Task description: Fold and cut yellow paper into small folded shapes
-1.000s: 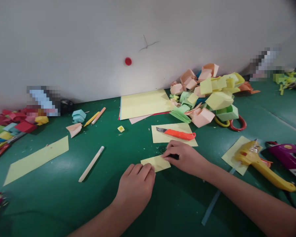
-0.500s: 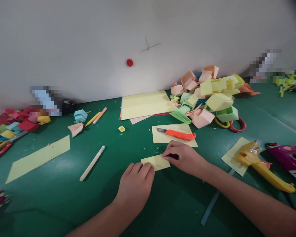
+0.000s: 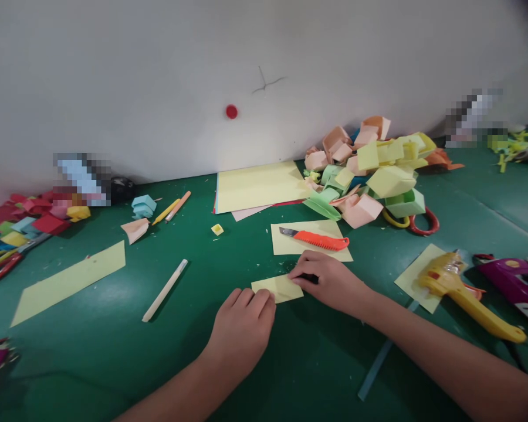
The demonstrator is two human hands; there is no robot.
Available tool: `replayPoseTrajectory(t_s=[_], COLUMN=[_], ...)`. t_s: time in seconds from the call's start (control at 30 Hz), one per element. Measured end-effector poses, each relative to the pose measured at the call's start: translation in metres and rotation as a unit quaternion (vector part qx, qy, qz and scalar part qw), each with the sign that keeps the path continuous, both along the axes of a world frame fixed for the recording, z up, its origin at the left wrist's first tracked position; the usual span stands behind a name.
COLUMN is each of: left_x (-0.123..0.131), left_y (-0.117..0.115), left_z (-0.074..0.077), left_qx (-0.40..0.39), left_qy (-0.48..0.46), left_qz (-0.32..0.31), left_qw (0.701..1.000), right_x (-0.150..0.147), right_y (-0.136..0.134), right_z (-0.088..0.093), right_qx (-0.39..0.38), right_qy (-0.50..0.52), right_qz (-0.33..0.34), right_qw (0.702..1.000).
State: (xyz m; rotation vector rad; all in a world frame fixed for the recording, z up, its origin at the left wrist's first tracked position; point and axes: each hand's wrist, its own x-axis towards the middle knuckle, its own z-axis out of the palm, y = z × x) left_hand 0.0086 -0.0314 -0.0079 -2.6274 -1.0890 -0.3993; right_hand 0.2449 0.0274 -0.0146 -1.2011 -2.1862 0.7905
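Observation:
A small piece of pale yellow paper (image 3: 280, 288) lies at the middle of the green table, between my two hands. My left hand (image 3: 244, 325) has its fingers curled over the paper's left end. At the upper right corner, my right hand (image 3: 323, 275) pinches the paper between thumb and bent forefinger. Just beyond the right hand is an orange utility knife (image 3: 321, 240), blade out, lying on another yellow paper piece (image 3: 284, 246). A rolled paper stick (image 3: 165, 291) rests to the left of my left hand.
Folded paper pieces (image 3: 391, 181) are heaped at the back right, beside stacked paper sheets (image 3: 259, 186) against the wall. A yellow glue gun (image 3: 475, 299) sits at the right. A yellow paper strip (image 3: 70, 283) and red-handled scissors (image 3: 2, 269) lie at the left.

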Motion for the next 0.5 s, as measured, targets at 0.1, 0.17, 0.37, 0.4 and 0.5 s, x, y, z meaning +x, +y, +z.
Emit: replayPoseTrajectory(t_s=[0.1, 0.17, 0.37, 0.4, 0.5], left_x=[-0.0001, -0.0001, 0.0006, 0.0006, 0.0], left_y=[-0.0007, -0.0008, -0.0003, -0.0002, 0.0001], left_z=[0.0005, 0.0009, 0.0023, 0.0023, 0.0015], left_qx=[0.002, 0.001, -0.021, -0.022, -0.024], left_qy=[0.01, 0.011, -0.011, -0.013, -0.01], left_qz=[0.001, 0.002, -0.003, -0.002, -0.004], left_qw=[1.0, 1.0, 1.0, 1.0, 1.0], right_x=[-0.0002, -0.0006, -0.0014, -0.0014, -0.0012], right_y=[0.0, -0.0002, -0.0004, -0.0005, -0.0006], right_z=[0.0008, 0.0014, 0.0014, 0.0014, 0.0017], right_qx=[0.003, 0.001, 0.004, 0.004, 0.003], right_qy=[0.0, 0.002, 0.001, 0.001, 0.002], right_qz=[0.002, 0.001, 0.002, 0.001, 0.0], right_qw=[1.0, 1.0, 1.0, 1.0, 1.0])
